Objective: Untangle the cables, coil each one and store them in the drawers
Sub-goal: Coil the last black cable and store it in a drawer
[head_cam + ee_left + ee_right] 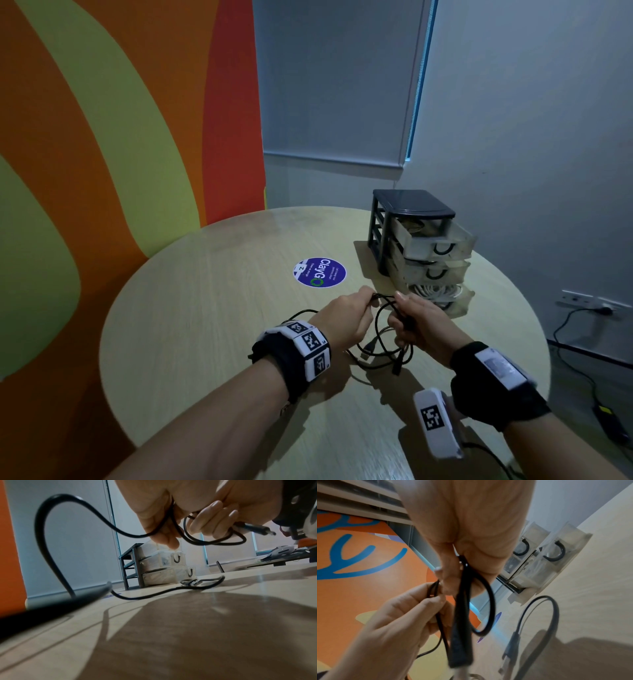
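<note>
While the black cable (383, 329) hangs in loops between both hands above the tabletop (205, 342) near its right edge, right hand (423, 323) has fingers curled round a bundle of loops, plug end sticking out. Left hand (346, 320) pinches one strand just beside it. Loose tail trails left along the tabletop. Drawers (431, 260) sit beyond, pulled out, nearer the right hand.
</note>
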Tool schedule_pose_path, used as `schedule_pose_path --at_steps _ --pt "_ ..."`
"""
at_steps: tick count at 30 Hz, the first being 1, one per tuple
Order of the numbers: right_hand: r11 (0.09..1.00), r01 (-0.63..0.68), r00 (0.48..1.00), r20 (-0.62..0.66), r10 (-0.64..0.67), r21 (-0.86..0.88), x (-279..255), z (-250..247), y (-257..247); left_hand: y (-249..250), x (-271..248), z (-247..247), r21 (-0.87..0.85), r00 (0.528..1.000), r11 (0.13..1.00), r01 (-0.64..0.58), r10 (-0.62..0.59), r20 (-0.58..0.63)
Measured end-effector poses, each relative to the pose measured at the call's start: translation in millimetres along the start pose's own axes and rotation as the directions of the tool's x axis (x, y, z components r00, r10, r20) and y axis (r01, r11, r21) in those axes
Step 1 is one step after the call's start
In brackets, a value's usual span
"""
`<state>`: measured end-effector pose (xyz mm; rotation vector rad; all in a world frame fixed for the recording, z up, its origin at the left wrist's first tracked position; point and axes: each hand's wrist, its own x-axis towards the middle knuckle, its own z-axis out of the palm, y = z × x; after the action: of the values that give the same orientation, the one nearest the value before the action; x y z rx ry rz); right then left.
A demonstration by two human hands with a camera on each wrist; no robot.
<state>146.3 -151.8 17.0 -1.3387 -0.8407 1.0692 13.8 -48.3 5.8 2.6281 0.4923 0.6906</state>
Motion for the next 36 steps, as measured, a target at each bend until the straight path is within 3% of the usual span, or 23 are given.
schedule_pose_path --at_steps 5,10,13,17,22,26,31,34,36 --pt "0.997 0.051 0.998 0.021 -0.053 0.062 2.2 6.5 1.0 8.3 -2.4 2.3 -0.091 0.999 0.996 0.017 -0.014 0.029" --pt "0.987 0.087 0.993 0.062 -0.096 0.139 1.5 8.6 1.9 7.5 0.2 1.9 0.052 0.999 0.998 0.018 -0.019 0.026" --pt "0.98 0.092 0.994 0.038 -0.101 0.178 0.4 15.8 0.8 8.5 0.7 1.1 0.03 0.999 0.999 0.037 -0.038 0.016" --pt "0.955 0.056 0.995 0.061 -0.077 0.291 -1.0 29.9 -5.4 8.8 0.5 0.3 0.029 0.995 0.996 0.088 -0.087 -0.054" --pt "0.97 -0.116 0.989 0.118 0.093 0.211 -1.4 37.4 -2.2 4.6 0.6 -1.5 0.017 0.981 0.99 0.139 -0.135 -0.142" --pt "0.944 -0.096 0.988 0.146 0.051 0.316 -4.7 36.8 -8.4 1.3 1.1 -2.1 -0.002 0.983 0.992 0.127 -0.126 -0.136" --pt "0.783 0.083 0.994 0.002 -0.107 0.617 -0.7 24.7 -27.0 -4.1 0.0 0.2 0.196 0.996 0.977 0.087 -0.082 -0.034" --pt "0.727 0.213 0.977 -0.164 -0.139 0.652 4.0 16.3 -29.6 -6.5 0.2 4.8 0.237 1.0 0.971 -0.007 0.001 0.026" --pt "0.745 0.281 0.954 -0.26 -0.149 0.605 6.3 15.1 -27.6 -3.9 -0.4 8.1 0.242 0.994 0.968 -0.071 0.047 0.104"
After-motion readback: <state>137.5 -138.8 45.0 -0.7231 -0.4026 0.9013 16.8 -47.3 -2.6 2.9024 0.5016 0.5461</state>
